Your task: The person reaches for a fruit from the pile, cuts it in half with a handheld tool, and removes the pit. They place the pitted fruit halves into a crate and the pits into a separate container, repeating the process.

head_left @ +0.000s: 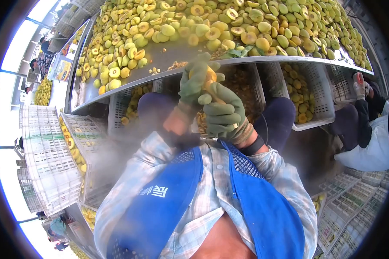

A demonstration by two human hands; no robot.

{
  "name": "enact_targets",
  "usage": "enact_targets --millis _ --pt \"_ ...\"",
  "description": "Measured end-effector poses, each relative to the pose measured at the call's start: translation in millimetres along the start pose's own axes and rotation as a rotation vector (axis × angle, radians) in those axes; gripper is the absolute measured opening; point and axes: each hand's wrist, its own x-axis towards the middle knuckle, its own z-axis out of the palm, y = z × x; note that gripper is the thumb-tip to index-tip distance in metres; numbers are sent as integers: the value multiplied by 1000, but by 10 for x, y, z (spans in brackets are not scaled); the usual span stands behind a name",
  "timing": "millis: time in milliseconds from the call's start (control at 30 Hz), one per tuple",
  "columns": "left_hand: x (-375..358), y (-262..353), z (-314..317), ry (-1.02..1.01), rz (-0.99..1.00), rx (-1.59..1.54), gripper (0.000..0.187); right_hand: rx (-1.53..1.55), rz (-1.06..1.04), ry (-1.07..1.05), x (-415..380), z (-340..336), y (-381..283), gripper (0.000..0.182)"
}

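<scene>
Both my hands wear green work gloves and meet in front of me, just over the near edge of the metal table. My left hand is closed around a yellow-orange apricot. My right hand, just below it, is wrapped round a slim tool whose pale handle end sticks out of the fist. Fingers hide most of the tool, so its kind does not show. Halved green-yellow apricots lie heaped on the table beyond my hands. Small pits lie by the table edge.
Under the table edge stand white crates, one with apricots at right and one with brown pits between my knees. Stacked white crates rise at left. A co-worker's gloved hand is at far right.
</scene>
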Motion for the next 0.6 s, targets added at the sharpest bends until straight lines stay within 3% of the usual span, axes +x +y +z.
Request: enact_targets --millis 67,133,200,300,333,400,467,500,567,600 --pt "116 -109 -58 -7 167 399 47 -68 -37 -21 -87 51 -34 63" --pt "205 -123 -28 15 132 349 52 -161 -81 50 -168 109 -97 62" --pt "226 3 32 71 -124 -141 57 -263 -139 211 -229 116 -104 62" --pt "228 69 -345 257 -8 325 56 -876 -137 1025 -218 -66 -178 60" --pt "170 157 -406 306 57 476 55 -1029 -80 1172 -248 -139 -138 57" --pt "24 420 -668 362 143 645 50 -736 -26 1047 -277 -203 -186 53" --pt "-99 567 -1219 373 526 1375 32 -699 -44 1014 -241 -216 -252 52" --pt "-163 738 -1584 321 670 1726 32 -682 -52 992 -208 -227 -289 51" --pt "-174 972 -1697 420 538 1934 34 -664 -45 1061 -177 -338 -330 52" --pt "-170 1051 -1685 568 274 1760 36 -664 -39 1093 -170 -413 -347 52"
